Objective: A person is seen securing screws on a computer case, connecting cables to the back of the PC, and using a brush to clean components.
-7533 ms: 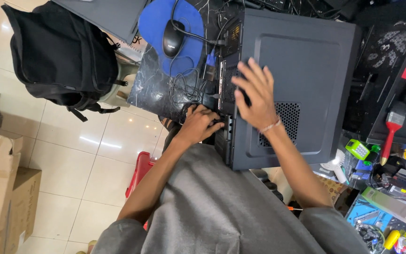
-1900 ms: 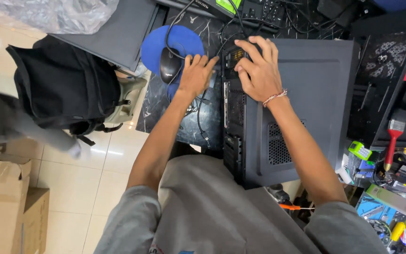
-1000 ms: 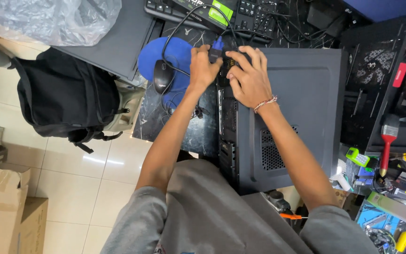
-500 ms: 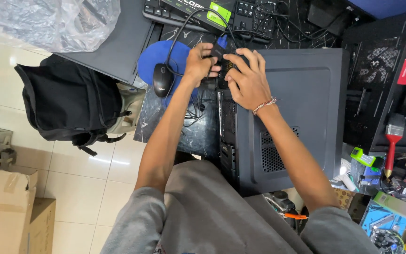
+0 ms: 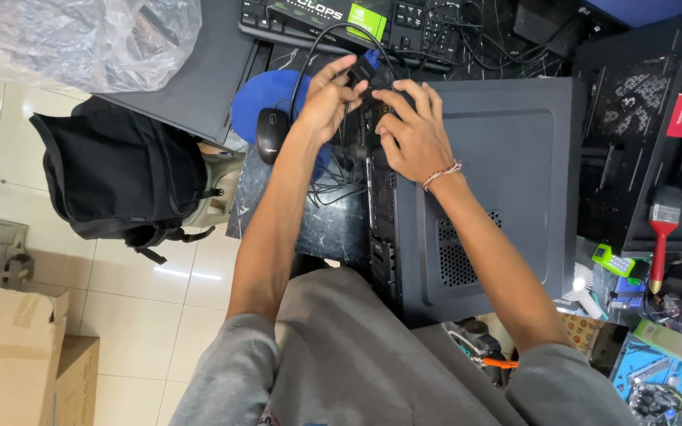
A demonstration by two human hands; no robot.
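Observation:
A dark grey computer tower stands on its side in front of me, rear panel facing left. My left hand pinches a black cable plug with a blue end at the top of the rear panel. My right hand rests on the case's upper rear edge, fingers curled over the ports beside the plug. A black cable loops from the plug up toward the keyboard. A black mouse lies on a blue round pad just left of my left wrist.
A black keyboard lies beyond the tower among tangled cables. A black backpack and a clear plastic bag are at left, cardboard boxes at lower left. Another open case, a red-handled brush and small tools crowd the right.
Both hands have climbed from the lower rear panel to its top edge. My left hand left the mouse pad area and now grips the blue-ended plug.

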